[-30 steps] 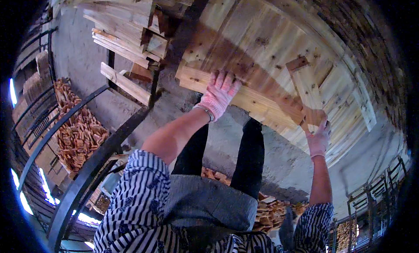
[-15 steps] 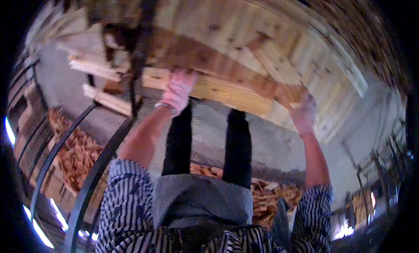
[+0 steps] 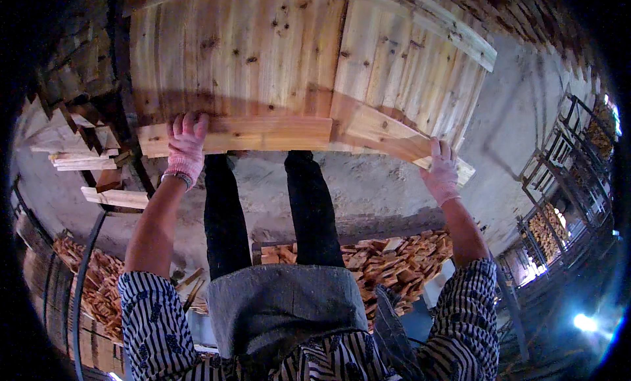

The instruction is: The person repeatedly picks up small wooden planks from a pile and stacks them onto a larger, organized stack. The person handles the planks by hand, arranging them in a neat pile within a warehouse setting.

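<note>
Two loose wooden boards lie along the near side of a broad surface of pale, knotty planks (image 3: 263,59). My left hand (image 3: 185,147), in a pinkish glove, grips the left part of one wooden board (image 3: 269,134), its fingers reaching over the far edge. That board runs roughly level along the near edge. On the right, my gloved right hand (image 3: 441,172) is closed around the outer end of a second wooden board (image 3: 381,130), which slants down toward me. Their inner ends come close together near the middle. The thumbs are mostly hidden.
Stacked boards (image 3: 82,159) stand at the left beside a dark upright post (image 3: 125,85). Heaps of wood offcuts (image 3: 394,266) lie on the floor below. Dark metal racks (image 3: 552,170) are at the right. A curved metal bar (image 3: 82,282) rises at lower left.
The view has shifted, bringing more of the plank surface into sight. My right hand's board has swung from steeply angled to a shallower slant. My left hand stays on its board.
</note>
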Demonstrator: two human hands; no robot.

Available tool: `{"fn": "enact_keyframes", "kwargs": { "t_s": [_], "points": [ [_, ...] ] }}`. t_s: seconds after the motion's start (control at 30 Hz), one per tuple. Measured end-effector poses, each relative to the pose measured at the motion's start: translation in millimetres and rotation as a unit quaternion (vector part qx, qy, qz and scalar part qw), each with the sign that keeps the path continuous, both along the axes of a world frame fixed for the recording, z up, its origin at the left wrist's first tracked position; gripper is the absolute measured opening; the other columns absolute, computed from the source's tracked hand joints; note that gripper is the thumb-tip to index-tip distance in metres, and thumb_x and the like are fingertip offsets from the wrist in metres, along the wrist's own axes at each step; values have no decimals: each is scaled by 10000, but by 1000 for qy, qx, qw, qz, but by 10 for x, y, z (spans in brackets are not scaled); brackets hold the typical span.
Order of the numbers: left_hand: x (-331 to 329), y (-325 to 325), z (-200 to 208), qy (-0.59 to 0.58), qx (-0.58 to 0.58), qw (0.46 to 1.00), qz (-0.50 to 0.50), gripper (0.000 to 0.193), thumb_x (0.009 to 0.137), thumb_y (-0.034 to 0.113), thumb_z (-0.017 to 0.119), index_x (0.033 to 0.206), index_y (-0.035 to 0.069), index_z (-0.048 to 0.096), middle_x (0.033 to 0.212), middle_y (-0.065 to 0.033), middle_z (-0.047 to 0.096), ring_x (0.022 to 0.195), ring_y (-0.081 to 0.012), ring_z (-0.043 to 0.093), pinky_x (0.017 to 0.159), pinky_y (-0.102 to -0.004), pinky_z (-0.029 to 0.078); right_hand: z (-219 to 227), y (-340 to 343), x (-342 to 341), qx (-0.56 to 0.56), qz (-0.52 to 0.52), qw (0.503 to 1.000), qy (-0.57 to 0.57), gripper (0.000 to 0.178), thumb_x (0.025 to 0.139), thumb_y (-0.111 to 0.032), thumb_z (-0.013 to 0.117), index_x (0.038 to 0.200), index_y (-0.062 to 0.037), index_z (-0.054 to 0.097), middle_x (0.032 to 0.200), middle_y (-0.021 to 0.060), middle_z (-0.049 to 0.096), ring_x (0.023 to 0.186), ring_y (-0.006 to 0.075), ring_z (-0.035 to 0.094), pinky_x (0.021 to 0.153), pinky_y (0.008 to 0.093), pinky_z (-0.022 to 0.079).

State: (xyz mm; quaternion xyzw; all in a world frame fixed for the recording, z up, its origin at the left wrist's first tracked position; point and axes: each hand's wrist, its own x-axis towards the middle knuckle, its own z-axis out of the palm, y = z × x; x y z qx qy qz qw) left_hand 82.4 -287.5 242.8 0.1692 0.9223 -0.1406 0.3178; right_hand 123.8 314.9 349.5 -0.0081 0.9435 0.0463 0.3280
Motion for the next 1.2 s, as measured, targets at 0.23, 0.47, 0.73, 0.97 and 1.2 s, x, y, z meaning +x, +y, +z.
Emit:
{"fn": "enact_keyframes", "kwargs": {
  "t_s": [0.23,0.47,0.73,0.97,1.2],
  "points": [
    [-203,146,40,-115,-100,988,41,525,900,156,518,1414,226,435,1463,-109,420,1362,-323,378,1157,-524,264,-589,-161,-188,29,74,997,-20,798,763,-124,763,1462,-120,377,1350,182,470,1254,400,458,1086,468,390],
    [-252,258,189,-141,29,981,128,460,954,236,456,1413,202,449,1526,-130,372,1435,-350,312,1188,-552,200,-156,-759,-629,52,28,990,-131,921,855,-215,723,1585,-142,166,1540,217,349,1425,400,318,1176,447,298],
    [344,17,590,37,302,888,345,563,858,139,602,1406,86,483,1467,-162,458,1395,-375,380,1186,-465,266,-92,-2749,-187,-380,-42,923,-47,657,860,-236,715,1420,-12,455,1244,211,592,1143,392,575,996,445,468],
    [2038,-1376,899,137,307,509,792,553,934,182,628,1446,81,446,1376,-167,563,1210,-298,579,1017,-383,456,500,-5849,-521,-537,119,835,3,671,862,-377,736,1365,-11,482,1198,210,596,1100,382,592,949,451,490],
    [1877,-3408,335,135,327,175,919,986,792,314,817,1489,75,162,1283,-199,548,1079,-327,594,863,-464,514,-115,-7536,-624,-375,161,911,-59,610,916,-487,612,1367,-101,474,1212,210,596,1051,442,613,877,502,519]
  ]
}}
